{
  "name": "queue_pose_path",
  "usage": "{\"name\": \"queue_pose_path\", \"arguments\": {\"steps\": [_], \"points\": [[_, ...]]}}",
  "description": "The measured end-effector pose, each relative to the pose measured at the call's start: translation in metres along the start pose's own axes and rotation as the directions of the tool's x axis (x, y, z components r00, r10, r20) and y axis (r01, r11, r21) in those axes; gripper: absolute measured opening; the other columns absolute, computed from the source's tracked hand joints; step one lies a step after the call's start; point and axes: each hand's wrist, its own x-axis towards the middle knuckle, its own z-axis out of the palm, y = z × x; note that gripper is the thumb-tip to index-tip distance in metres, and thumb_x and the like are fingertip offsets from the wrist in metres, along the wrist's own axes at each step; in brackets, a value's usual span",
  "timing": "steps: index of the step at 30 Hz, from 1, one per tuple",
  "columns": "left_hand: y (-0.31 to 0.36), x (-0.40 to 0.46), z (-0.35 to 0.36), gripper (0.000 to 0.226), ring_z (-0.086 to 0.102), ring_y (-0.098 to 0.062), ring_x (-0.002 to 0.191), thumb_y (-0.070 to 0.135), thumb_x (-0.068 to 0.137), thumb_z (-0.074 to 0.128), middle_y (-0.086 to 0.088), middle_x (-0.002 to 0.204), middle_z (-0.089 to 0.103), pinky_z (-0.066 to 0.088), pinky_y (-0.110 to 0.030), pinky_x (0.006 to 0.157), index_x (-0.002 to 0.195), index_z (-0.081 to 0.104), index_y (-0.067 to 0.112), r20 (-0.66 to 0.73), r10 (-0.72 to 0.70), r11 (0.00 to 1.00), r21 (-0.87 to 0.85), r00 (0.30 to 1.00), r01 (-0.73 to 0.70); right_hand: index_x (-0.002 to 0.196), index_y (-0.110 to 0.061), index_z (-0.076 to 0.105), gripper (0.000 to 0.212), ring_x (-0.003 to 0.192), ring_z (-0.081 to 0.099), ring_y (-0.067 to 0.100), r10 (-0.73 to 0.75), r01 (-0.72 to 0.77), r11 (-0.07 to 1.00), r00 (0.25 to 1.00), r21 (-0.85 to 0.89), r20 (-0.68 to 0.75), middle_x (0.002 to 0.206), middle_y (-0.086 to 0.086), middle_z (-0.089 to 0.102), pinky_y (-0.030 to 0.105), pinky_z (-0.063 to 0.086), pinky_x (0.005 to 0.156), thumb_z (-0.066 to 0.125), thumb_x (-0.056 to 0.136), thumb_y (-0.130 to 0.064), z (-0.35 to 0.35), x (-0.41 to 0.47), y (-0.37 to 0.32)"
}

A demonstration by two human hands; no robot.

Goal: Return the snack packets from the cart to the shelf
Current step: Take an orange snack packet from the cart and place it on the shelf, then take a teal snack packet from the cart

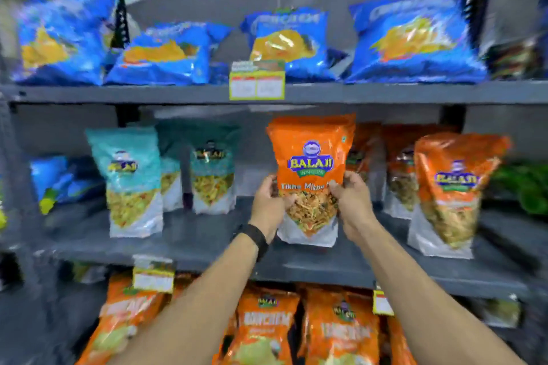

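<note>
Now both my hands, left hand [268,201] and right hand [351,201], grip orange packet [310,175] upright over middle shelf [207,249] | not released | cart unseen, remainder unknown

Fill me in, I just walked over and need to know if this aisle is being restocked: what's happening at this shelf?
A person is holding an orange Balaji packet upright with both hands, the left hand and right hand gripping its sides. Its base sits at or just above the middle shelf, between teal packets on the left and more orange packets on the right. Blue packets fill the shelf above. No cart is in view.
</note>
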Motion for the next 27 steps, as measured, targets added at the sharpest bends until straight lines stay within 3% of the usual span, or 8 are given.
{"name": "queue_pose_path", "arguments": {"steps": [5,7,10,13,16,19,22,27], "points": [[-0.027,0.008,0.036,0.037,0.067,-0.019,0.110,-0.005,0.088,0.066,-0.002,0.116,0.072,0.055,-0.033,0.090,0.114,0.061,0.022,0.002,-0.074,0.997,0.006,0.997,0.074,0.120,-0.016,0.059,0.022,0.108,0.070,0.023,0.066,-0.069,0.992,0.997,-0.104,-0.034,0.122,0.009,0.072,0.049,0.058,0.096,0.061,0.098,-0.012,-0.031,0.016,0.027],[-0.034,0.009,0.039,0.037,0.067,-0.024,0.112,-0.006,0.089,0.064,-0.007,0.116,0.071,0.056,-0.029,0.085,0.109,0.059,0.024,0.009,-0.087,0.996,-0.003,0.996,0.087,0.119,-0.016,0.059,0.022,0.105,0.071,0.019,0.065,-0.067,0.993,0.998,-0.099,-0.027,0.122,0.010,0.072,0.041,0.059,0.088,0.063,0.098,-0.014,-0.039,0.017,0.035],[-0.035,0.013,0.033,0.040,0.065,-0.027,0.120,-0.005,0.089,0.065,-0.007,0.121,0.071,0.056,-0.040,0.096,0.115,0.060,0.024,0.032,-0.096,0.995,0.043,0.995,0.095,0.121,-0.021,0.058,0.023,0.107,0.068,0.018,0.064,-0.064,0.992,0.998,-0.107,-0.001,0.123,0.007,0.071,0.038,0.057,0.089,0.062,0.099,-0.015,-0.043,0.014,0.038],[-0.029,0.006,0.017,0.063,0.061,-0.024,0.122,-0.005,0.089,0.066,-0.006,0.130,0.065,0.052,-0.037,0.100,0.144,0.049,0.021,0.052,-0.094,0.994,0.062,0.994,0.091,0.131,-0.018,0.057,0.034,0.101,0.064,0.016,-0.005,-0.030,0.980,0.985,-0.199,-0.174,0.111,-0.003,0.067,0.037,0.054,0.088,0.061,0.098,-0.011,-0.044,0.001,0.038],[-0.021,-0.018,-0.011,0.061,0.065,-0.018,0.112,0.001,0.090,0.067,-0.009,0.134,0.064,0.055,-0.027,0.094,0.146,0.050,0.019,0.037,-0.024,0.997,0.075,0.999,0.021,0.116,-0.026,0.063,0.029,0.099,0.067,0.026,-0.151,0.068,0.958,0.945,-0.279,-0.291,0.093,-0.010,0.067,0.046,0.055,0.088,0.055,0.095,-0.009,-0.048,-0.023,0.036],[-0.028,-0.058,-0.054,0.045,0.072,-0.009,0.101,0.006,0.091,0.067,-0.001,0.120,0.073,0.056,-0.013,0.078,0.133,0.063,0.020,0.018,0.006,0.998,0.069,1.000,-0.007,0.100,-0.035,0.063,0.033,0.092,0.066,0.022,-0.206,0.179,0.953,0.975,-0.244,-0.087,0.094,-0.002,0.066,0.043,0.059,0.081,0.063,0.092,-0.003,-0.036,-0.055,0.044],[-0.053,-0.106,-0.105,0.036,0.073,-0.011,0.095,0.002,0.089,0.069,-0.006,0.109,0.078,0.059,-0.022,0.085,0.123,0.069,0.014,-0.067,-0.033,0.999,0.040,0.997,0.036,0.096,-0.028,0.065,0.037,0.082,0.064,0.019,-0.109,0.141,0.971,0.980,-0.194,0.168,0.088,0.002,0.065,0.036,0.061,0.068,0.065,0.083,0.006,-0.005,-0.090,0.074],[-0.148,-0.201,-0.207,0.033,0.071,-0.011,0.092,0.013,0.083,0.073,-0.010,0.104,0.078,0.055,-0.029,0.086,0.115,0.072,0.009,-0.242,-0.259,0.957,0.066,0.935,0.282,0.096,-0.021,0.067,0.030,0.071,0.065,0.011,0.277,-0.124,0.942,0.813,-0.311,0.513,0.078,-0.008,0.071,0.026,0.059,0.063,0.066,0.075,0.000,0.074,-0.169,0.187]]}}
